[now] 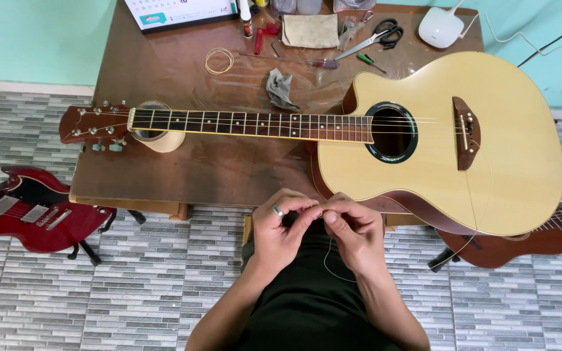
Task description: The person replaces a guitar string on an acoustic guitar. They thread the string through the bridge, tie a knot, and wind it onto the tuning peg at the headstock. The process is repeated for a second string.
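An acoustic guitar [489, 162] with a pale top lies flat on the brown table [164, 84], its neck [248, 123] pointing left and resting on a roll of tape [164, 140]. In front of the table edge, over my lap, my left hand [281, 227] and my right hand [356, 234] meet fingertip to fingertip. Both pinch a thin guitar string [330, 260], which loops down below them and runs right toward the guitar body. A ring sits on my left hand.
At the table's back lie a coiled string [219, 60], scissors [382, 36], screwdrivers [320, 63], a grey rag [280, 88], a tan cloth [310, 30] and a white device [441, 27]. A red electric guitar [27, 211] stands at left; another guitar [528, 237] sits lower right.
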